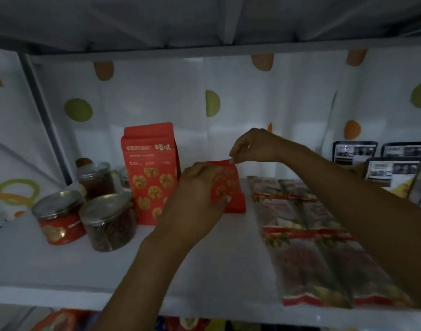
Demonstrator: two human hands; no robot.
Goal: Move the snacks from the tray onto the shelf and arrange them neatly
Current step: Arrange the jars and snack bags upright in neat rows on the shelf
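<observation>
A small red snack bag [228, 187] with walnut pictures stands on the white shelf [61, 266], right of a taller red walnut bag [149, 173]. My left hand [192, 201] grips the small bag's front and left side, covering much of it. My right hand [255, 145] pinches its top right corner from above. The tray is out of view.
Clear jars with metal lids [108, 223] and a red-labelled jar [59, 217] stand at the left. Flat red-trimmed snack packets [312, 235] lie in rows on the right. Dark pouches [393, 173] stand at the far right. A dotted white curtain [252, 103] backs the shelf.
</observation>
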